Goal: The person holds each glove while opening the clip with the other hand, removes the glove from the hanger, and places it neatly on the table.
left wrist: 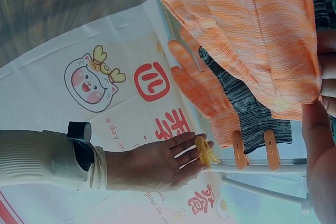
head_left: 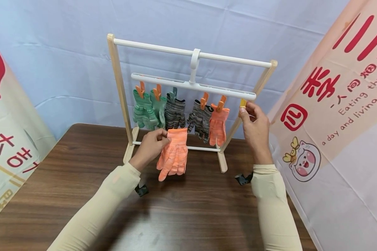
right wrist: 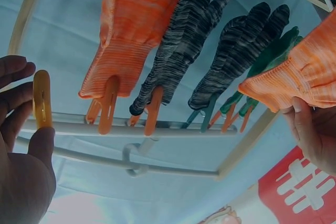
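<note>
My left hand (head_left: 151, 143) pinches the cuff of an orange knit glove (head_left: 177, 148), whose fingers hang down in front of the rack. At the right end of a white hanger (head_left: 163, 81), my right hand (head_left: 257, 127) holds a yellow clothespin (head_left: 243, 103) between thumb and fingers; the right wrist view shows this clothespin (right wrist: 42, 98) upright with no glove in it. Orange clothespins (head_left: 204, 101) and a grey-green one (head_left: 174, 92) hold the other gloves by their cuffs: green gloves (head_left: 144, 111) at left, grey-black gloves (head_left: 175, 113) mid-hanger, and another orange glove (head_left: 218, 125) nearest my right hand.
The hanger hooks over the white top rod (head_left: 154, 46) of a wooden-legged rack (head_left: 120, 83) on a dark wood table (head_left: 188, 216). Behind it hangs a pale cloth (head_left: 66, 69). A printed banner (head_left: 326, 139) stands close by the right arm. Both wrists carry black camera mounts (head_left: 244, 179).
</note>
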Motion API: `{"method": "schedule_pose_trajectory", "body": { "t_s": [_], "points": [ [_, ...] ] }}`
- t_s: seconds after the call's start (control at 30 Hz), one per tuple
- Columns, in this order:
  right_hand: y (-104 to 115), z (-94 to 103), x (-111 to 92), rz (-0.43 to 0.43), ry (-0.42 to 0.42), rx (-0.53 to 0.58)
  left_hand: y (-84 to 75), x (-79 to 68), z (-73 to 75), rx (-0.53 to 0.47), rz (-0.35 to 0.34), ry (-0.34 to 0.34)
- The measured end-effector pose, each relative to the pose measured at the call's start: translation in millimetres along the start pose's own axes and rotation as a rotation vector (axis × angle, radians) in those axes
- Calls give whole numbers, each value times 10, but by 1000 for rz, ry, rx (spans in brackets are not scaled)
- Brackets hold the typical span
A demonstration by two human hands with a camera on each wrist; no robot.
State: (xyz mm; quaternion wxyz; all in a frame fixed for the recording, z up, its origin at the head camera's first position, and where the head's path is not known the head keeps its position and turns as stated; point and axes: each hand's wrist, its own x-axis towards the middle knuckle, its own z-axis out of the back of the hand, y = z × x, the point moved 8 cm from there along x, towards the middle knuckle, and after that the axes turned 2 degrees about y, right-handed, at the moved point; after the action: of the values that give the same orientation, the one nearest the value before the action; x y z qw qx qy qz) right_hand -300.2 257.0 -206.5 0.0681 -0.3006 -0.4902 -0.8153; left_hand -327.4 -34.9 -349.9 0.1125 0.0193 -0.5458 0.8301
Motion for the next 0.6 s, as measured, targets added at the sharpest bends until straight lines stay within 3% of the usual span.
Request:
{"method": "schedule_pose_trajectory", "body": {
  "t_s": [0.17, 0.4, 0.6],
  "points": [
    [-6, -5, -3, -2, 1, -12, 48, -14, 1, -7, 29, 5],
    [-247, -7, 85, 5, -1, -16, 90, -36, 20, -9, 48, 8],
    [-290, -5, 96, 25, -8, -18, 129, -48, 31, -10, 53, 1]
  ]
}}
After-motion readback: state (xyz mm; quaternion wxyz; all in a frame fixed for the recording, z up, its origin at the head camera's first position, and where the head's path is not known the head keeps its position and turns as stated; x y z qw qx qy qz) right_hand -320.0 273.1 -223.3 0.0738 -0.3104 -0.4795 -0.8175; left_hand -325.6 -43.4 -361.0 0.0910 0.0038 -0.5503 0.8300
